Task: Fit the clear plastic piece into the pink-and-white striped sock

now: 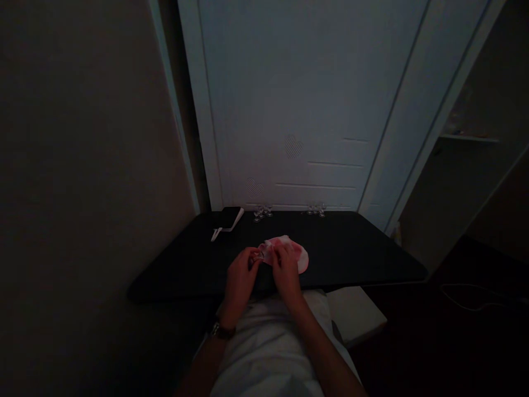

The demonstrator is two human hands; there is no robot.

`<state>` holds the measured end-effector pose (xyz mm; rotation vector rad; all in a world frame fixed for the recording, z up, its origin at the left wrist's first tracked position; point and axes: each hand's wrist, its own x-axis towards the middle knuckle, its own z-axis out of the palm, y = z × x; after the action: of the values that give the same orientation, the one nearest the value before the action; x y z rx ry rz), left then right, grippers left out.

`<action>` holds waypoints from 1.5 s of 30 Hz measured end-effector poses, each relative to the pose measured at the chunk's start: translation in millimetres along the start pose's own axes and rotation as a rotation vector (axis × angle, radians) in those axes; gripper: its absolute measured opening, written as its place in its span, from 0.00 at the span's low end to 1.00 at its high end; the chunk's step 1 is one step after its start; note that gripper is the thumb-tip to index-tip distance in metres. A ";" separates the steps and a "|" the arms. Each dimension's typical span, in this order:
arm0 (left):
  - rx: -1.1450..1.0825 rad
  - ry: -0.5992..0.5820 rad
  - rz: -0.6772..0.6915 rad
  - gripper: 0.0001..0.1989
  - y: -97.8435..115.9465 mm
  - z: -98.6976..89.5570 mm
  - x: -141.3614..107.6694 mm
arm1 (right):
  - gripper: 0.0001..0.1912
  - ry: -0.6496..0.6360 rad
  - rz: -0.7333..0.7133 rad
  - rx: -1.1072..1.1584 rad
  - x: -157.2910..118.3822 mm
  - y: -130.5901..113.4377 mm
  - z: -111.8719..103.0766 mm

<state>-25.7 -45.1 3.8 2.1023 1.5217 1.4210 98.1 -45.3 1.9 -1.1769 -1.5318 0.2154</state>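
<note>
My left hand [242,271], with a dark watch on its wrist, is closed on a small clear, shiny object [259,255] that looks like glass. Its exact kind is too dark and small to make out. A pink and white cloth [302,258] lies just to the right, over the black table [343,259], and its left end touches the clear object. My right hand [286,272] pinches this cloth from above, close beside my left fingers. The fingertips of both hands are partly hidden.
Small clear glass-like pieces stand at the table's back edge in a left group [262,213] and a right group [317,209]. A dark-topped white case or notebook [229,218] lies at back left. A white panel [297,110] rises behind; a white box [356,315] sits below at right.
</note>
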 end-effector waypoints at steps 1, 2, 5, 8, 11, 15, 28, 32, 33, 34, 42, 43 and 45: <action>0.002 0.006 -0.003 0.07 1.0 -0.4 -0.3 | 0.11 0.000 -0.008 0.010 -0.1 0.2 0.1; 0.006 0.010 -0.003 0.07 2.0 -0.7 -0.5 | 0.12 0.003 -0.014 0.021 -0.1 0.3 0.2; 0.021 0.025 0.002 0.07 3.8 -1.4 -0.5 | 0.13 0.012 -0.024 0.061 -0.3 0.0 0.0; 0.023 0.044 0.008 0.08 4.3 -1.5 -0.2 | 0.12 0.001 -0.028 0.087 -0.4 -1.9 -1.3; 0.003 0.027 0.028 0.08 4.8 -1.2 -0.2 | 0.11 -0.007 -0.028 0.076 -0.5 -4.3 -2.9; 0.004 0.013 0.042 0.09 5.8 -1.3 -0.2 | 0.10 -0.006 -0.009 0.028 -0.5 -4.7 -3.5; -0.008 -0.019 0.082 0.10 5.0 -1.6 2.4 | 0.06 0.037 0.012 0.041 -1.6 -1.1 -2.3; -0.020 -0.024 0.095 0.10 3.7 -1.0 2.6 | 0.03 0.060 0.027 0.074 -2.4 1.8 -0.1; -0.017 -0.031 0.097 0.10 2.7 -0.6 2.7 | 0.03 0.059 0.032 0.080 -2.4 1.9 0.1; -0.014 -0.040 0.097 0.10 1.6 -0.2 2.8 | 0.03 0.057 0.038 0.090 -2.3 1.6 0.2; -0.020 -0.060 0.102 0.10 1.0 -0.8 2.8 | 0.05 0.058 0.074 0.164 -1.5 -8.5 -4.5; -0.027 -0.062 0.099 0.10 2.2 -1.2 2.6 | 0.05 0.068 0.077 0.156 -1.7 -9.3 -5.1; -0.042 -0.067 0.090 0.10 3.6 -1.3 2.2 | 0.05 0.082 0.073 0.145 -1.9 -10.2 -6.0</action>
<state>-24.4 -45.4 8.1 2.1955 1.3767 1.3837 97.2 -54.3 9.7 -1.1143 -1.3800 0.3177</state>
